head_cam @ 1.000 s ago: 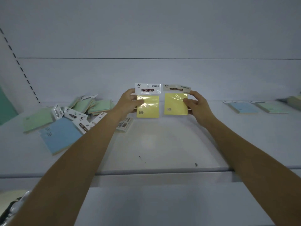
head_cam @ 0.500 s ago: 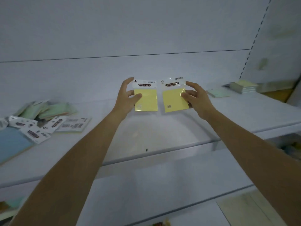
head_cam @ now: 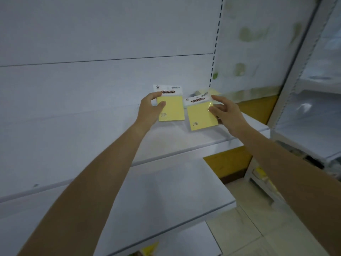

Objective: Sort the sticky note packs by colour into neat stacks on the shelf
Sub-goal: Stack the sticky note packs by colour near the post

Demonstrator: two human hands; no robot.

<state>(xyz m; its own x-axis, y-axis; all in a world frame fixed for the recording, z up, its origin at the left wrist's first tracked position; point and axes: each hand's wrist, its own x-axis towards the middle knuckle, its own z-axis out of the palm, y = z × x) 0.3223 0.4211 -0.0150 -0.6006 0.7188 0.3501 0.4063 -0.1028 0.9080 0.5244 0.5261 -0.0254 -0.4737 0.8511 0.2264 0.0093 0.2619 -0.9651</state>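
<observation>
My left hand [head_cam: 150,109] grips a yellow sticky note pack [head_cam: 171,108] by its left edge, upright above the white shelf [head_cam: 166,143]. My right hand [head_cam: 226,112] holds a second yellow sticky note pack [head_cam: 202,115] by its right edge, tilted and slightly lower, close beside the first. Both packs have a white header card. Behind the right pack, at the shelf's right end, part of a pale yellow stack [head_cam: 214,91] shows, mostly hidden.
A slotted upright [head_cam: 215,50] and a side panel [head_cam: 258,52] close the shelf on the right. A lower white shelf [head_cam: 175,196] juts out beneath. Another shelving unit [head_cam: 313,108] stands at far right, with tiled floor [head_cam: 258,228] below.
The view has swung right along the shelf; the mixed pile of packs on the left is out of sight. Both hands carried their yellow packs right, toward the shelf's right end.
</observation>
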